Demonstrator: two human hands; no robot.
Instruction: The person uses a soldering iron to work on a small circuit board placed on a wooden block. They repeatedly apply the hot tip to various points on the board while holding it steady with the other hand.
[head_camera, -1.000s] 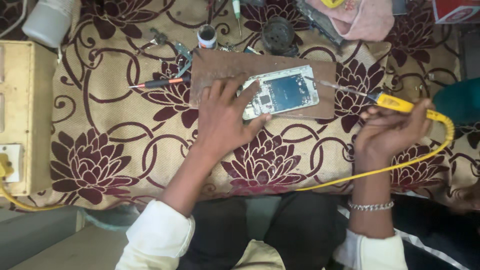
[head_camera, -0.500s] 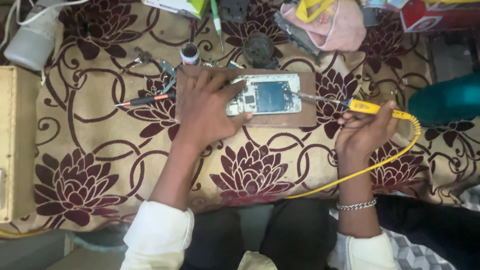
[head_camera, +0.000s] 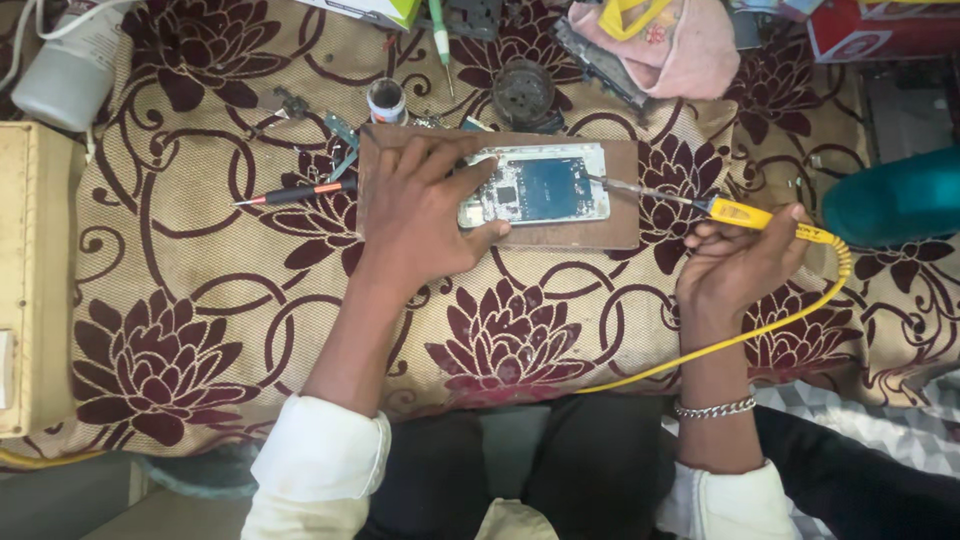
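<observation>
An opened phone (head_camera: 545, 187) with its circuit board showing lies on a brown wooden board (head_camera: 618, 228) on the flower-patterned cloth. My left hand (head_camera: 425, 210) presses down on the phone's left end, fingers spread over the board. My right hand (head_camera: 738, 265) grips a yellow-handled soldering iron (head_camera: 745, 214); its metal tip reaches left to the phone's right edge. A yellow cord (head_camera: 760, 326) loops from the iron down across the cloth.
A red-and-black screwdriver (head_camera: 295, 193) lies left of the board. Small metal parts, a little tube (head_camera: 386, 100) and a round dark tin (head_camera: 523, 94) sit behind it. A pink cloth (head_camera: 690, 50), a teal object (head_camera: 890, 195) and a white bottle (head_camera: 65, 65) ring the workspace.
The view has shifted, so the board sits slightly differently in frame. Both hands keep their hold: left on the phone, right on the iron with its tip at the phone's right edge.
</observation>
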